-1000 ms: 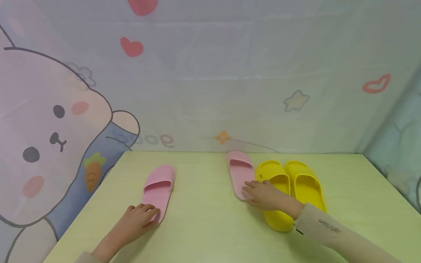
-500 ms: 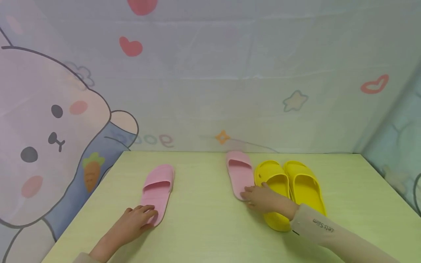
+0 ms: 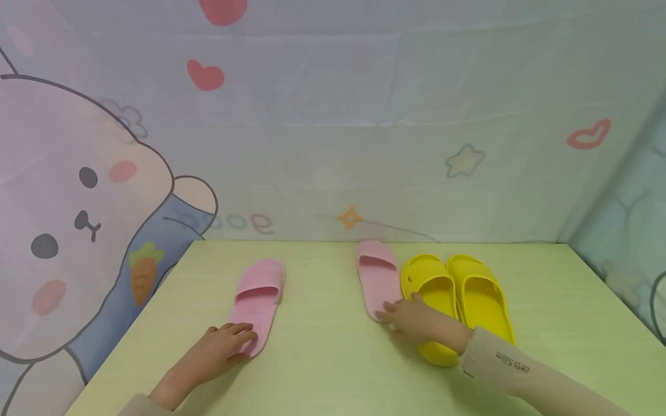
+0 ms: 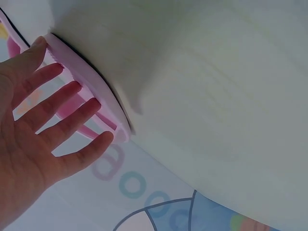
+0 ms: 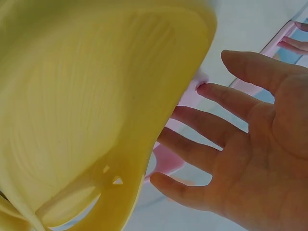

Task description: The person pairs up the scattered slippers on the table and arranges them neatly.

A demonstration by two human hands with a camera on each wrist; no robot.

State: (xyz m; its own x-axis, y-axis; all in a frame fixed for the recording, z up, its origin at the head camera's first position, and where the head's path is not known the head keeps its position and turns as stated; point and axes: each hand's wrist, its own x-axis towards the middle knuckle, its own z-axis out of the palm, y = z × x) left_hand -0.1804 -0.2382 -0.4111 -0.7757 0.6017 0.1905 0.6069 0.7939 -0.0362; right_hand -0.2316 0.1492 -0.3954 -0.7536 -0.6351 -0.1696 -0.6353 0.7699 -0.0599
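Two pink slide slippers lie apart on the table, toes toward the back. My left hand (image 3: 221, 349) rests its fingers on the heel of the left pink slipper (image 3: 255, 315). In the left wrist view, the spread fingers and thumb touch that slipper's edge (image 4: 91, 79). Further right, my right hand (image 3: 413, 320) has its fingertips on the heel of the other pink slipper (image 3: 380, 283). Its fingers are spread and fairly straight in the right wrist view, where a yellow clog (image 5: 86, 86) partly covers the slipper. My right forearm reaches over the clogs.
A pair of yellow clogs stands side by side right of the right pink slipper; the right clog (image 3: 484, 300) is farther from it. The pale table (image 3: 312, 375) ends at a printed cloth backdrop (image 3: 333, 144). A dark cable (image 3: 657, 306) shows at the right edge.
The left pink slipper has slid slightly right, with my left hand moving along on its heel. My right hand and its slipper have shifted only a little.
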